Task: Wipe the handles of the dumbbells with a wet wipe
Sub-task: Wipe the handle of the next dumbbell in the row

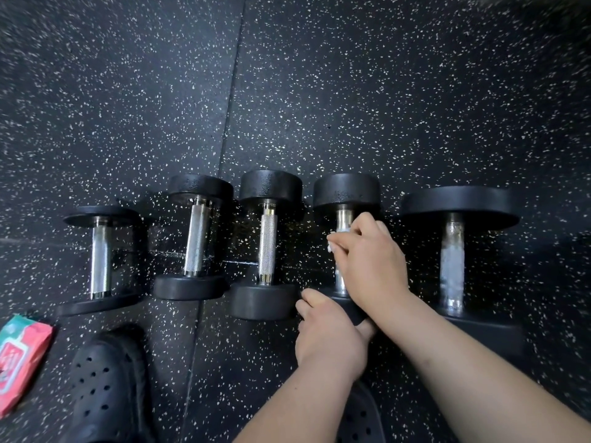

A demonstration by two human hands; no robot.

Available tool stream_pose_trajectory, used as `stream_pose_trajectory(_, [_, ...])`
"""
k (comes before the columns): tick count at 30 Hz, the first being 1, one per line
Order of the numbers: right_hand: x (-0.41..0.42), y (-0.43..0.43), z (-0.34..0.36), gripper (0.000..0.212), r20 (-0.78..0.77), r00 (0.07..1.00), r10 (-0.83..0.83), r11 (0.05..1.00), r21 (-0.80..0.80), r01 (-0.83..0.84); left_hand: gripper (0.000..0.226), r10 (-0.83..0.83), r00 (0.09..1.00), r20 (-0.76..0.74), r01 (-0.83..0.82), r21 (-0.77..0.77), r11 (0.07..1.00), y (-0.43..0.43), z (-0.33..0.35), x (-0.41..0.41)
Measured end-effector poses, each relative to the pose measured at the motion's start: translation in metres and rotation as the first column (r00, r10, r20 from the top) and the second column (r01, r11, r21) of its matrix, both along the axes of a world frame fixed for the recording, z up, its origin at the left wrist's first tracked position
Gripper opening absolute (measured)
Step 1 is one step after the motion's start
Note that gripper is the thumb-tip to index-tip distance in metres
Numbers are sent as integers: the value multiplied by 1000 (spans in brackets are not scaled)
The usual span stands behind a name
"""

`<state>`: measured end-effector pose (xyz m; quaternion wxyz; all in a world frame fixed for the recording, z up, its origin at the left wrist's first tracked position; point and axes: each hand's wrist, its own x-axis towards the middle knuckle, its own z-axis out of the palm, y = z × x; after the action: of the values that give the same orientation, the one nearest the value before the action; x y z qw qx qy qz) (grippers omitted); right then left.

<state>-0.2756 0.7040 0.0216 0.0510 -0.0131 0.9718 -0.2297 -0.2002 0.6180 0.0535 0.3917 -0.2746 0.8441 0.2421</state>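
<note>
black clog [105,388], wipes pack [22,362] at near left | left hand [329,334] clamped on near weight head of fourth dumbbell [347,193] | right hand [371,263] wrapped around its handle, pressing wet wipe [339,233] (mostly hidden) | five dumbbells in row on speckled floor [383,91]

Just one head cam, looking steeply down, pretty close over the floor [351,91] and dumbbell row [267,244].

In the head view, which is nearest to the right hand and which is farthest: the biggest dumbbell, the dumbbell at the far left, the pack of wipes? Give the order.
From the right hand:
1. Biggest dumbbell, just to its right.
2. Far-left dumbbell, at the other end of the row.
3. Pack of wipes, at the lower left edge, beside the black shoe.
</note>
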Motion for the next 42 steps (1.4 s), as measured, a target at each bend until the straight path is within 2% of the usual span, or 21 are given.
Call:
stream_pose_trajectory(8, [9,5,5,9,10,981,-193,960,-205,191,93,16,1000,-21,-15,6,1000,0,0,0])
stream_pose_trajectory(14, [7,14,11,10,92,941,-327,922,-190,338,101,28,999,-28,-27,16,999,0,0,1])
stream_pose_trajectory(24, [-3,8,22,16,188,934,-305,927,-164,336,104,20,999,-27,-20,-7,1000,1,0,1])
stream_pose_trajectory(27, [-4,11,17,10,196,931,-307,930,-146,337,105,14,999,-31,-14,-4,1000,0,0,1])
stream_pose_trajectory(30, [-3,13,10,2,251,899,-359,877,-239,417,106,10,1000,-28,-10,-9,1000,0,0,1])
stream_pose_trajectory(32, [-3,11,7,8,297,880,-371,847,-281,452,104,10,999,-31,-11,-10,1000,0,0,1])
stream_pose_trajectory(35, [-12,11,-13,15,511,754,-412,707,-343,618,105,5,999,-31,-5,-1,1000,0,0,2])
stream_pose_trajectory(37, [-21,10,-21,18,687,621,-379,537,-383,752,106,3,999,-38,-4,-5,1000,0,1,2])
stream_pose_trajectory(39, [-28,5,-14,30,820,489,-299,373,-371,850,105,6,999,-44,-7,-6,1000,1,2,2])
stream_pose_trajectory(40, [-30,4,-9,37,860,445,-251,325,-358,875,105,9,999,-45,-9,-2,1000,0,2,2])
stream_pose_trajectory(42, [-32,4,-5,46,886,424,-188,260,-372,891,104,14,999,-42,-14,9,1000,0,3,2])
